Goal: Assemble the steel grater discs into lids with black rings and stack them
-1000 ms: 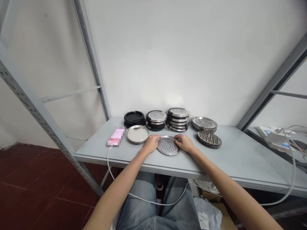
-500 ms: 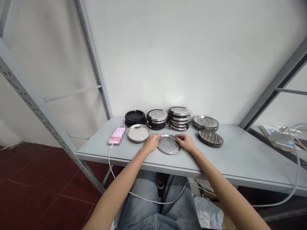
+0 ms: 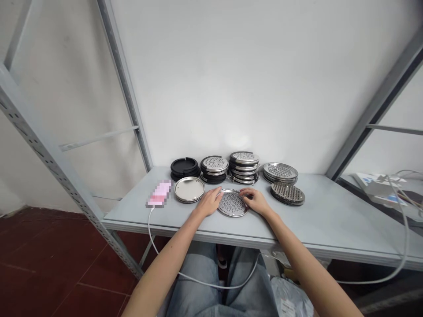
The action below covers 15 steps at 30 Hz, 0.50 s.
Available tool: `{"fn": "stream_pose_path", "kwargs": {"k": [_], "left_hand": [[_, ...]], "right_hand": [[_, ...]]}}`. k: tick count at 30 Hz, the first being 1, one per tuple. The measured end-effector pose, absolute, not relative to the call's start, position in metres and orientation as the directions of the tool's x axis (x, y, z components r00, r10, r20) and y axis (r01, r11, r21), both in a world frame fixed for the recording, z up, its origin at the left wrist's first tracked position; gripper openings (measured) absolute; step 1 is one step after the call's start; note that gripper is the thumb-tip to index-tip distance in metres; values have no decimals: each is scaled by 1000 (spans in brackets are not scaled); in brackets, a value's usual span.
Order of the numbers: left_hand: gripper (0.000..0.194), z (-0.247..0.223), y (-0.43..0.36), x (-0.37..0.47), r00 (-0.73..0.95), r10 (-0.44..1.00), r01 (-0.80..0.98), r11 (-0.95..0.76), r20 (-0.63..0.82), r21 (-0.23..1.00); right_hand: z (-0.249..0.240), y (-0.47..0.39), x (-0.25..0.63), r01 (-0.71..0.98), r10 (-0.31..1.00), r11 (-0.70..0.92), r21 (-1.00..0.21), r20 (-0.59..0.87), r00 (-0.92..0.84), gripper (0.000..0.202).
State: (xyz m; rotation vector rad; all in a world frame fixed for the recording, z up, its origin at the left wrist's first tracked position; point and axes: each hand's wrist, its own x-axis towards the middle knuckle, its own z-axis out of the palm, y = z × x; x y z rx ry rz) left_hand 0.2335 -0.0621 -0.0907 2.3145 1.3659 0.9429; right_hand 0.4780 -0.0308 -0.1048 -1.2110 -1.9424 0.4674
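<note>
- Pink, flat oblong item [image 3: 161, 193], pixelated; white cable [image 3: 150, 220] at its near end.
- Black round pieces [image 3: 184, 166], matte, stacked; notch in the top rim.
- Plain metal discs [image 3: 189, 189], smooth, shallow raised rims, stacked in front of the black pieces.
- Left hand [image 3: 209, 202]: fingers extended together, not closed, at the left rim of the perforated disc.
- Shorter stack [image 3: 214, 164]: perforated metal over dark layers.
- Perforated disc [image 3: 232, 204]: round, shiny metal, raised rim, rough pattern of holes; flat on the grey tabletop [image 3: 327, 211], between both hands.
- Taller stack [image 3: 244, 159]: alternating metal and black layers, metal clasps at side.
- Right hand [image 3: 256, 201]: fingers bent at the disc's upper right rim; cannot tell whether they pinch it.
- Rimmed perforated discs [image 3: 280, 171]: bright metal, stacked.
- Darker perforated discs [image 3: 287, 193]: stacked just in front, coarser surface.
</note>
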Motion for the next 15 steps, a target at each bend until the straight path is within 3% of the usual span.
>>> {"fn": "stream_pose_path", "kwargs": {"k": [7, 12, 15], "left_hand": [[49, -88, -65, 233, 376, 840, 667, -538, 391, 515], [82, -89, -65, 231, 501, 806, 669, -592, 315, 450], [89, -89, -64, 230, 527, 803, 668, -594, 278, 447]], "right_hand": [[-104, -29, 480, 564, 880, 474, -676, 387, -276, 17], [-102, -28, 485, 553, 892, 452, -699, 341, -298, 18], [-101, -27, 490, 527, 888, 454, -718, 313, -338, 17]]}}
